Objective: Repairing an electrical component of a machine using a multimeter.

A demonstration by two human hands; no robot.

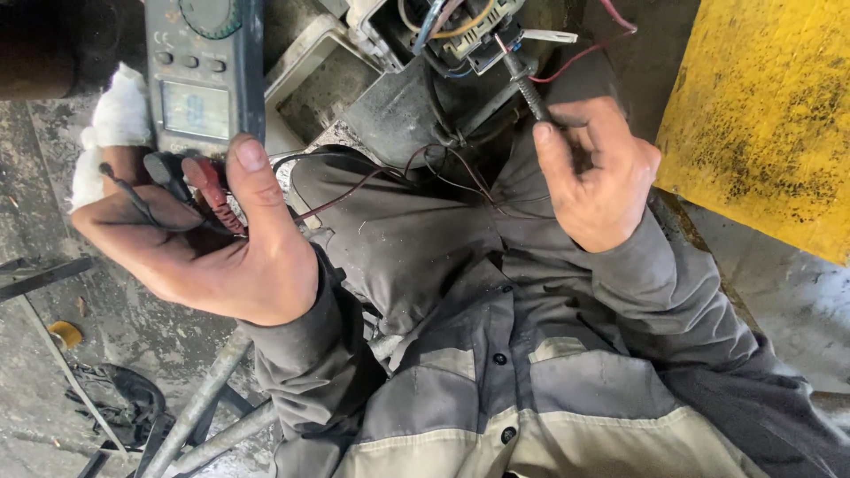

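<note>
left hand grips one grey meter; right hand pinches one probe at the 12 o'clock terminal box. two leads cross between; yellow panel at 2 o'clock.

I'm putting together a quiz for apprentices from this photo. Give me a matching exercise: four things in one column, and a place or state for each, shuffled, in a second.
Things
1. grey handheld meter with a display
2. black probe with a metal tip
3. yellow scuffed metal panel
4. thin red wire

Places or states
A. upper right corner, touched by neither hand
B. held up in the left hand
C. gripped by the right hand, tip at the open wiring box
D. curving from the probe's side toward the top edge

Pairs: 1-B, 2-C, 3-A, 4-D
</note>
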